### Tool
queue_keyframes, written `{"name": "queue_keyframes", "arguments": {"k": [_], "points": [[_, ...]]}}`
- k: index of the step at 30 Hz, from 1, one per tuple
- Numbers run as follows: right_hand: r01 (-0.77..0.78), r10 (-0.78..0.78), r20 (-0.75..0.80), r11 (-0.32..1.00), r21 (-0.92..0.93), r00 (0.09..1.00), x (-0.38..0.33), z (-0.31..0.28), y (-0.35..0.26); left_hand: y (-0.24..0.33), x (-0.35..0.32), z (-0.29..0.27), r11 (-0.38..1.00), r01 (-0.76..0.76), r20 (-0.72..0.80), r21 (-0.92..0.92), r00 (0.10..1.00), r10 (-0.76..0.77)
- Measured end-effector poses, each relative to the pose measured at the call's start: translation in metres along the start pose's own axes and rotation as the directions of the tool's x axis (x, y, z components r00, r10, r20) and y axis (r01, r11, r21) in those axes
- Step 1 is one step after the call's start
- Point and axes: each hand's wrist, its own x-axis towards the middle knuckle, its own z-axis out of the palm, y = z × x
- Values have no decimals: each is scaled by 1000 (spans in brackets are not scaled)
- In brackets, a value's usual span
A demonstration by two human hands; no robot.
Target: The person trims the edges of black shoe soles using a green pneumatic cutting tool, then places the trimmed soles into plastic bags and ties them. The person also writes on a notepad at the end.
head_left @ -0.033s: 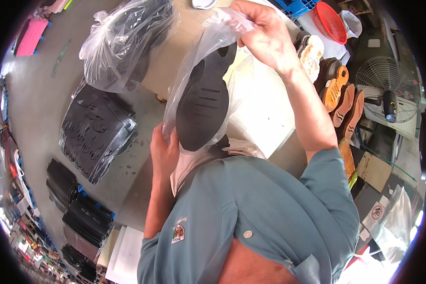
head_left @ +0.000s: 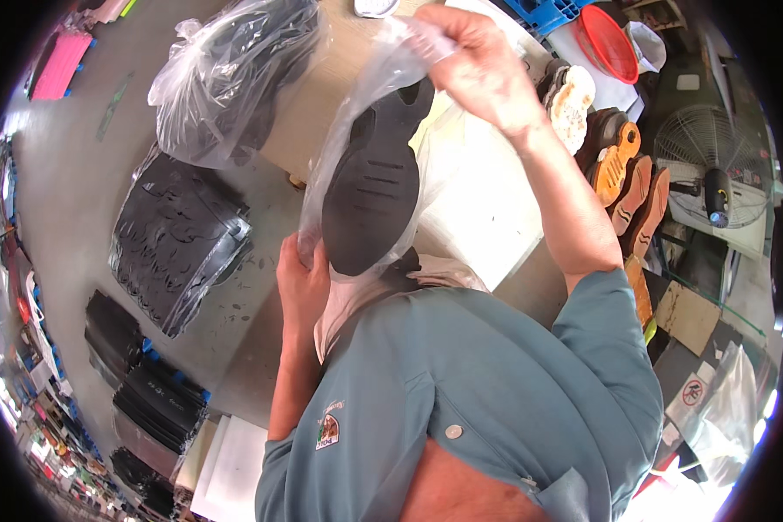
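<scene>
A black shoe sole point(head_left: 376, 191) sits inside a clear plastic bag point(head_left: 348, 130) that I hold up in front of me. My right hand point(head_left: 478, 65) pinches the bag's top edge, raised high. My left hand point(head_left: 303, 283) grips the bag's lower end, just under the sole's wide tip. The bag hangs stretched between both hands, over a light wooden table point(head_left: 313, 104).
A second clear bag full of black soles point(head_left: 230, 78) lies on the table's far left. Stacks of black soles point(head_left: 174, 239) lie on the grey floor. Brown and tan soles point(head_left: 622, 170) stand in a row at right, beside a fan point(head_left: 713, 170) and a red basin point(head_left: 607, 39).
</scene>
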Motion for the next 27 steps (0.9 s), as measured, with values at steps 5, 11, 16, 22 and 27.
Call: {"name": "queue_keyframes", "arguments": {"k": [5, 11, 16, 22, 27], "points": [[205, -165, 136, 907, -367, 977, -41, 72, 44, -22, -27, 2, 991, 123, -104, 54, 988, -117], [502, -536, 76, 721, -477, 841, -59, 90, 78, 14, -64, -11, 964, 39, -235, -261, 967, -103], [491, -509, 113, 711, -504, 853, -54, 87, 71, 50, -57, -23, 757, -30, -189, -653, 974, -124], [494, -520, 99, 710, -502, 848, -56, 88, 75, 59, -53, -27, 894, -444, -503, 61, 760, 412], [492, -529, 86, 700, -518, 844, -56, 90, 74, 51, -68, -20, 758, -518, 121, 397, 848, 517]]}}
